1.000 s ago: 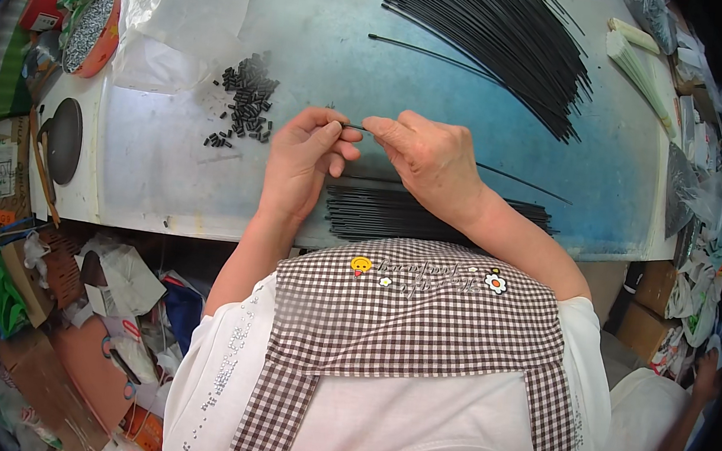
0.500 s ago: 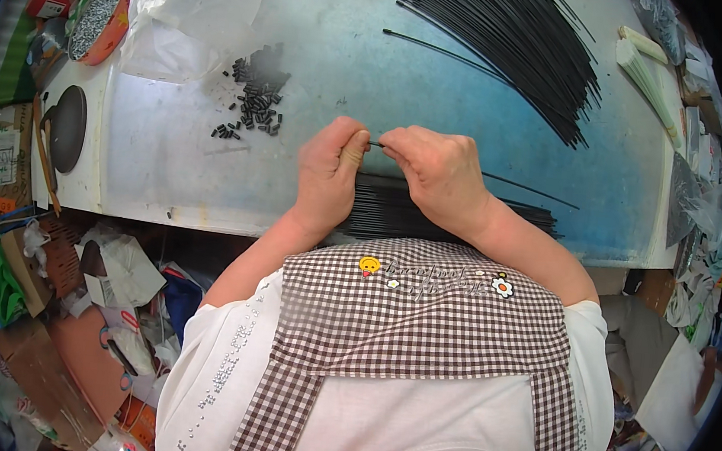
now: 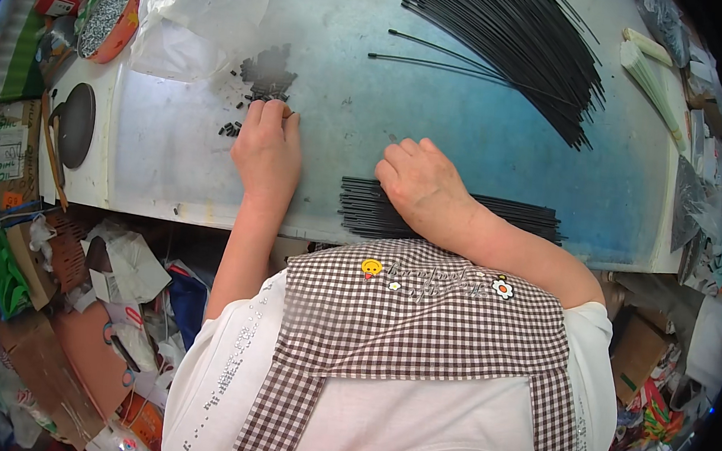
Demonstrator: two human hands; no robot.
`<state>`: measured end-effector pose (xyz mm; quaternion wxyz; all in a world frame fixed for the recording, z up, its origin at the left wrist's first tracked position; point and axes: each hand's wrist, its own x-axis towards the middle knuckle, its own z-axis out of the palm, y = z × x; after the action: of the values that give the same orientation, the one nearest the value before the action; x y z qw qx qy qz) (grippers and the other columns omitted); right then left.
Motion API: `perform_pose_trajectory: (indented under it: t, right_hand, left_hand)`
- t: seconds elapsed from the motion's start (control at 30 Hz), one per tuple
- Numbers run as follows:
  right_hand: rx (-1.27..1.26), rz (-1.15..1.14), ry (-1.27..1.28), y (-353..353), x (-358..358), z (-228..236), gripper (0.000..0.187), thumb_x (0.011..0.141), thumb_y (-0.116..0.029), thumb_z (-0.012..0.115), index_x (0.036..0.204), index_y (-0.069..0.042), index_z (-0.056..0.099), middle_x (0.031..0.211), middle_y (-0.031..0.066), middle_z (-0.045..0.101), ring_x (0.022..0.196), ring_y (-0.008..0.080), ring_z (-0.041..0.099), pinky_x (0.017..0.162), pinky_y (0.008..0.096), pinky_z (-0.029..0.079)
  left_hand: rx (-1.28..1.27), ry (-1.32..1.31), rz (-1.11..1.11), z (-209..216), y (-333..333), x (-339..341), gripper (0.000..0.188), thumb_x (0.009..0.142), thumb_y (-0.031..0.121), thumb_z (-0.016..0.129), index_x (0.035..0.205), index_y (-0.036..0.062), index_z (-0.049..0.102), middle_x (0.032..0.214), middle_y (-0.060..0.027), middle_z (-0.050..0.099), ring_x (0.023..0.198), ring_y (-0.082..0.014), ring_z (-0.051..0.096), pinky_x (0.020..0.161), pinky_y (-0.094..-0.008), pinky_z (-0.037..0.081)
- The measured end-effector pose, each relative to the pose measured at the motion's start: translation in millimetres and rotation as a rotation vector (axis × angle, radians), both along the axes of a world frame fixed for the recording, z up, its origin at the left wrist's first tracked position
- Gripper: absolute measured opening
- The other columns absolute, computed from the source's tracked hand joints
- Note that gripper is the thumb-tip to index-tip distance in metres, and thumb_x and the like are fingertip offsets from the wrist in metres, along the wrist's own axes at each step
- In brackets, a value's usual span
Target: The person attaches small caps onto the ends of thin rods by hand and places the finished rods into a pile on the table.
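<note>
a pale, blue-tinged table [image 3: 330, 92] carries a fan of black rods [image 3: 525, 59]. two separate rods [image 3: 424, 62] jut from the fan's left side. left of the fan lie small black tubes [image 3: 265, 90] and a translucent bag [image 3: 191, 22]; on its near side, a straight bundle [image 3: 363, 208]; to its right, pale strips [image 3: 651, 86].

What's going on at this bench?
A person in a checked apron is working bare-handed at a table. The left hand is down at a pile of short black pieces. The right hand is over the near bundle of black rods; whether it grips one can't be seen. A larger fan of rods lies farther back, two sticking out leftward.
</note>
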<state>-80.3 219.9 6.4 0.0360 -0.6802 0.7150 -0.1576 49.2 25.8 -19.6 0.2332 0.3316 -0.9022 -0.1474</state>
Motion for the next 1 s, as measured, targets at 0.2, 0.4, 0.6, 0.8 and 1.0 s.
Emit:
perform_pose_trajectory:
  t: [0.2,0.4,0.6,0.8,1.0]
  right_hand:
    - [-0.184,-0.147,-0.159,-1.9,-10.4,2.4,0.012,0.079,-0.004,0.07,0.085,-0.005,0.059,0.077,0.0078,0.055,0.066,0.0241,0.059,0.057,0.0346,0.047]
    - [-0.261,-0.206,-0.191,-2.8,-17.5,27.6,0.021,0.081,0.001,0.068,0.101,-0.008,0.068,0.07,0.0068,0.057,0.052,0.0218,0.059,0.044,0.0324,0.046]
    - [-0.27,-0.263,-0.213,-6.5,-17.2,24.3,0.032,0.08,0.001,0.069,0.109,-0.012,0.071,0.068,0.0055,0.059,0.055,0.0204,0.06,0.046,0.0319,0.047]
    - [-0.266,-0.264,-0.211,-8.7,-15.0,21.0,0.033,0.078,0.001,0.069,0.108,-0.012,0.071,0.068,0.0042,0.058,0.055,0.0197,0.059,0.046,0.0318,0.046]
    - [-0.375,-0.206,0.024,-8.0,-9.2,25.5,0.032,0.077,0.001,0.068,0.106,-0.011,0.072,0.067,0.0022,0.054,0.057,0.0182,0.056,0.047,0.0309,0.044]
  left_hand:
    - [0.341,0.225,-0.117,15.9,11.5,-6.8,0.009,0.089,0.005,0.066,0.093,0.003,0.058,0.086,-0.0088,0.062,0.072,-0.0229,0.063,0.061,-0.0339,0.049]
    - [1.5,0.689,-0.269,20.6,33.1,-12.8,0.01,0.095,0.005,0.061,0.104,0.0008,0.061,0.095,-0.0085,0.065,0.078,-0.0117,0.063,0.062,-0.0235,0.048]
    - [1.649,0.671,-0.249,13.4,34.5,-13.9,0.014,0.096,0.005,0.061,0.108,-0.0003,0.062,0.094,-0.0078,0.065,0.076,-0.0123,0.062,0.062,-0.0227,0.047]
    - [1.618,0.629,-0.216,11.9,39.2,-13.4,0.014,0.1,0.012,0.057,0.106,0.0006,0.062,0.09,-0.0064,0.065,0.071,-0.011,0.061,0.06,-0.0216,0.046]
    - [1.501,0.638,-0.194,5.4,51.9,-14.2,0.017,0.102,0.018,0.056,0.105,0.0024,0.062,0.084,-0.0041,0.064,0.065,-0.0091,0.058,0.056,-0.0203,0.043]
